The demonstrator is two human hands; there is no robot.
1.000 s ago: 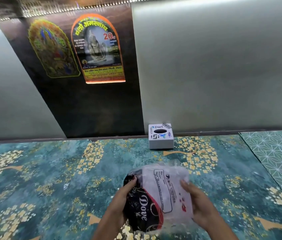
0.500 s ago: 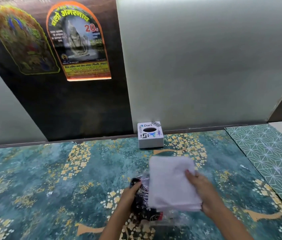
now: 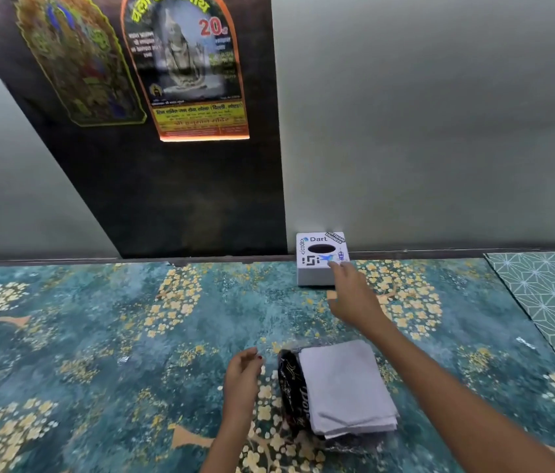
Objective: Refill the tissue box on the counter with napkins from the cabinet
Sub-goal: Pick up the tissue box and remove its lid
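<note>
Teal counter surface [image 3: 64, 336], printed with gold blossom clusters, spans the lower field. At far left above it, on a dark wall panel, hang two arched posters, a green-bordered one [image 3: 78, 59] and an orange-bordered one [image 3: 187, 66]. My left hand [image 3: 240, 378] hovers low over the counter, wrist bent, fingers loosely curled and slightly parted, holding nothing; it sits just left of the napkin pack. That dark printed wrapper [image 3: 291, 394] lies flat on the counter, with a folded stack of white napkins [image 3: 344, 387] resting on it and overhanging to the right. My right arm extends forward and leftward across the stack, clear above it. My right hand [image 3: 351, 295] is stretched out, palm down, fingers extended and close together, its fingertips touching the front top edge of the tissue box [image 3: 317, 264]. The white box stands at the counter's back edge against the grey wall, its oval slot facing up, stickers on its lid. Farther right lies a green geometric-patterned surface [image 3: 549, 302].
</note>
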